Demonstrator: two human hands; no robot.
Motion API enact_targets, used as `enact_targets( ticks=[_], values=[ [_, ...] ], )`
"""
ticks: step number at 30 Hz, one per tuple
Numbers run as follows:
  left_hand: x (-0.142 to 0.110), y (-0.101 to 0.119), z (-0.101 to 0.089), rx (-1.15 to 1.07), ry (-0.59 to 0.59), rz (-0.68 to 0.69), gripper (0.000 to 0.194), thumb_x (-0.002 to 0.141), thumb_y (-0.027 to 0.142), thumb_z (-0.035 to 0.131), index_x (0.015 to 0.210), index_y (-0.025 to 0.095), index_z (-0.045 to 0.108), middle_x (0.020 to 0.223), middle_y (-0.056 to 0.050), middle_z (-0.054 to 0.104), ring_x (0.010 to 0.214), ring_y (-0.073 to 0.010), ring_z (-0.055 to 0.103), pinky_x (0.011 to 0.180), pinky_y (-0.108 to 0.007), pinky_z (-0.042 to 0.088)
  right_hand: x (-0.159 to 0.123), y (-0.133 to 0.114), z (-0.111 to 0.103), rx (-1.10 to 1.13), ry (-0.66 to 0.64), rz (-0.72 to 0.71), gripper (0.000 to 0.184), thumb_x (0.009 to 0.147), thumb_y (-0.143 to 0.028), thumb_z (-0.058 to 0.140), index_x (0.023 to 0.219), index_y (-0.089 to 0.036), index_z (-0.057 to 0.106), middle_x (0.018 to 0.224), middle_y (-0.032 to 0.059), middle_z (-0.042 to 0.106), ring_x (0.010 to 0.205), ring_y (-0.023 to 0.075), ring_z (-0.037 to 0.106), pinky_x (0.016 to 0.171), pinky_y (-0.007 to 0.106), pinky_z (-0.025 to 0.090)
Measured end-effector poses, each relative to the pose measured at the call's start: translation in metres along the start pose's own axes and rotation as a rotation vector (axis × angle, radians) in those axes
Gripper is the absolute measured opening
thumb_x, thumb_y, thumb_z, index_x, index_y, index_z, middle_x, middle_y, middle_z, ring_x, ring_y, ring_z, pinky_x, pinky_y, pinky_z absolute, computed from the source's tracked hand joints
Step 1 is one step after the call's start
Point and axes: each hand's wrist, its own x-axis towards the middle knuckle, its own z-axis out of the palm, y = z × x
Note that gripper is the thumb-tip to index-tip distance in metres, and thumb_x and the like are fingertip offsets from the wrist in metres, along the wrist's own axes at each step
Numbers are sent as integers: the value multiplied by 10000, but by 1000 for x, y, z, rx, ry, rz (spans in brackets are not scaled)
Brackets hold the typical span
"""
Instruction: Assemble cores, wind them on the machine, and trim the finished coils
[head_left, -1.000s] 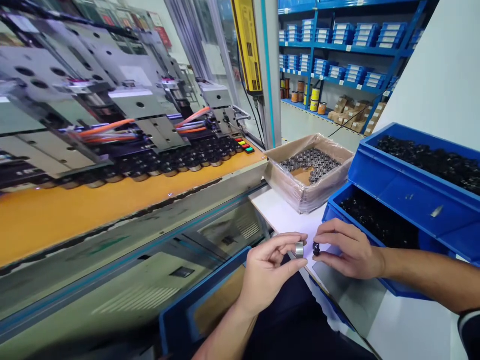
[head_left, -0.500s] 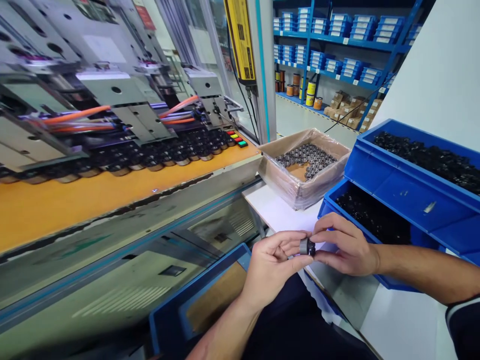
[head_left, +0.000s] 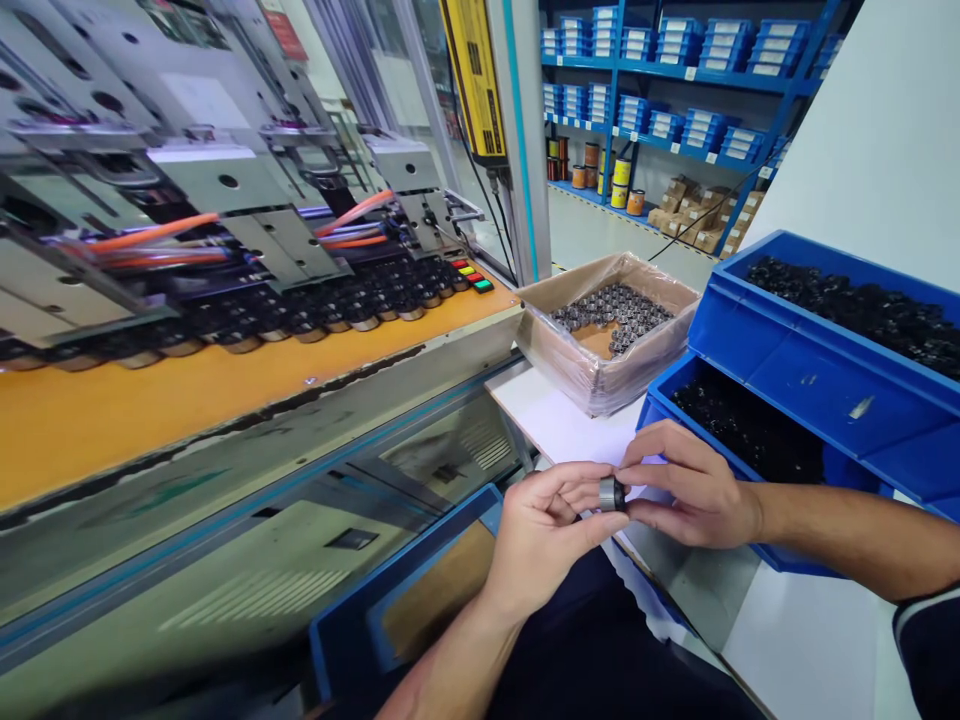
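Observation:
Between the fingertips of both hands is a small grey metal ring-shaped core with a black plastic end [head_left: 611, 493]. My left hand [head_left: 551, 515] pinches its grey metal side between thumb and fingers. On the black end, to the right, are the thumb and fingertips of my right hand [head_left: 682, 490]; they hide part of it. Just beyond my right hand stands a lower blue bin [head_left: 660, 405] with small black plastic parts [head_left: 742, 425] in it. An open cardboard box [head_left: 600, 375] lined with clear plastic holds many grey metal cores [head_left: 637, 315].
An upper blue bin [head_left: 810, 385] of black parts stands at the right. On the left, a machine with an orange worktop [head_left: 187, 410] carries rows of black-topped cores [head_left: 364, 310] and coloured buttons [head_left: 472, 276]. Below sits a blue crate [head_left: 322, 640]. Blue shelving [head_left: 709, 75] stands behind.
Both hands stay almost where they were, still around the core. The core has turned slightly, and its black end now looks smoother and shows less detail. The camera view has shifted a little.

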Motion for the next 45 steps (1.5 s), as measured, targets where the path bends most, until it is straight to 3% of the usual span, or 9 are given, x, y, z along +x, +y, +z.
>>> enact_targets(
  ticks=[4, 9, 13, 18, 23, 45],
  values=[
    [1, -2, 0, -56, -17, -30, 350, 556, 115, 884, 875, 181, 755, 803, -52, 788, 733, -167, 745, 725, -240, 604, 0, 0, 0, -11, 1, -34, 235, 915, -155, 576, 1147, -138, 550, 948, 101, 611, 865, 171, 591, 752, 350, 556],
    [1, -3, 1, -86, -40, -70, 333, 565, 158, 890, 869, 175, 756, 793, -57, 785, 719, -175, 744, 696, -243, 600, 1, -1, -1, -21, 2, -49, 238, 917, -230, 596, 1109, -97, 551, 936, 124, 606, 876, 191, 573, 769, 372, 557],
    [1, -3, 3, -64, -7, -51, 365, 537, 200, 909, 865, 165, 752, 796, -64, 782, 725, -187, 741, 714, -272, 604, 1, -1, -2, -73, -22, -85, 231, 908, -139, 572, 1133, -94, 543, 987, 136, 607, 934, 200, 579, 793, 365, 553],
    [1, -3, 3, -67, -23, -30, 339, 559, 198, 900, 866, 189, 756, 790, -44, 782, 720, -159, 733, 715, -245, 594, 1, -1, -3, -89, -28, -95, 253, 909, -161, 586, 1147, -91, 537, 990, 136, 611, 932, 200, 583, 781, 360, 555],
    [1, -5, 2, -24, -1, -26, 375, 538, 216, 906, 875, 161, 750, 781, -59, 774, 715, -181, 728, 719, -286, 594, 0, 0, -3, -96, -32, -98, 259, 920, -166, 568, 1168, -99, 531, 985, 127, 617, 916, 189, 595, 767, 360, 559],
    [2, -3, 3, -76, -9, 6, 339, 558, 102, 877, 871, 178, 770, 799, -61, 788, 712, -156, 741, 703, -225, 602, 0, 0, -3, -156, -12, -112, 194, 898, -139, 600, 1088, -108, 574, 937, 113, 636, 873, 176, 609, 733, 341, 565]
  ],
)
